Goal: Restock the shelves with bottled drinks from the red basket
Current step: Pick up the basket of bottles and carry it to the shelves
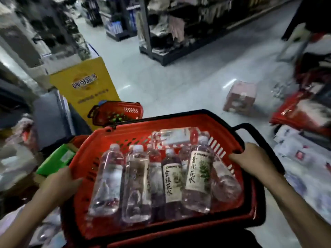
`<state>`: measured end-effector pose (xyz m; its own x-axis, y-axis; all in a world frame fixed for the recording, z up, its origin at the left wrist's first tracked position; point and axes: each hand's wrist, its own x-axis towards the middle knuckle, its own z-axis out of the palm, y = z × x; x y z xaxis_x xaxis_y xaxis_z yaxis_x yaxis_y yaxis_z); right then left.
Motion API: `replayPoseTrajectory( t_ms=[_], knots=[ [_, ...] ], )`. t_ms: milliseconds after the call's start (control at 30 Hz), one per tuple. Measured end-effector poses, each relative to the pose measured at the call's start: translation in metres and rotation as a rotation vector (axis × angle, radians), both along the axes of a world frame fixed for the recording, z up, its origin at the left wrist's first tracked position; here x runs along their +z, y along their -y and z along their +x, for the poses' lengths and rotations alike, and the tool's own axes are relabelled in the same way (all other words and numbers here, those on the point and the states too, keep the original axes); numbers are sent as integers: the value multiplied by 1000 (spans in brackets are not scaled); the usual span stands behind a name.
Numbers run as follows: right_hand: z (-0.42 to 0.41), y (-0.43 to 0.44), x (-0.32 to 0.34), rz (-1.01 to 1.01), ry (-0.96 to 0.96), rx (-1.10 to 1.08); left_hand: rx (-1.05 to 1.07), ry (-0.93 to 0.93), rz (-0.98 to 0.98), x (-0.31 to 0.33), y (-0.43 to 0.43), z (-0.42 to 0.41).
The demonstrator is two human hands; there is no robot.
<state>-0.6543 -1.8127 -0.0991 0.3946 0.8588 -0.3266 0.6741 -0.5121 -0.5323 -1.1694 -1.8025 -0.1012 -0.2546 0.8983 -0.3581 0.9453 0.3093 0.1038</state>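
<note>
Red basket is riding full of bottles, left hand and right hand clamping its side rims; shelving looks not yet begun

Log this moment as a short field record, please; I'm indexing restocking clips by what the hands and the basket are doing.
setting: shop aisle, shelving ahead, image blurred
left hand: gripping the left rim of the red basket
right hand: gripping the basket's right rim
basket contents: bottled drinks lying on their sides, several clear, two with pale labels
basket handles: black, folded down
nearby: second red basket on the floor ahead, yellow carton behind it, pink box on the floor
bottles shelved: none visible yet
</note>
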Motion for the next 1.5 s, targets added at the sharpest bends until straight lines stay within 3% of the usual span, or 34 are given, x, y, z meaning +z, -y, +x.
replayPoseTrajectory(
  t_ms=[267,467,867,1267,1500],
  knots=[
    [-4,-59,18,7,19,-288,-296,28,-8,24,-205,40],
    [41,-109,2,-1,-14,-500,-441,-4,-44,9,-353,129],
    [192,-319,14,-79,-26,-687,-506,42,-84,29,-610,329],
    [228,-553,20,-24,-23,-917,-720,30,-22,38,-932,459],
    [256,-640,18,-30,24,-1140,-923,62,-30,46,-1062,555]
  ],
)
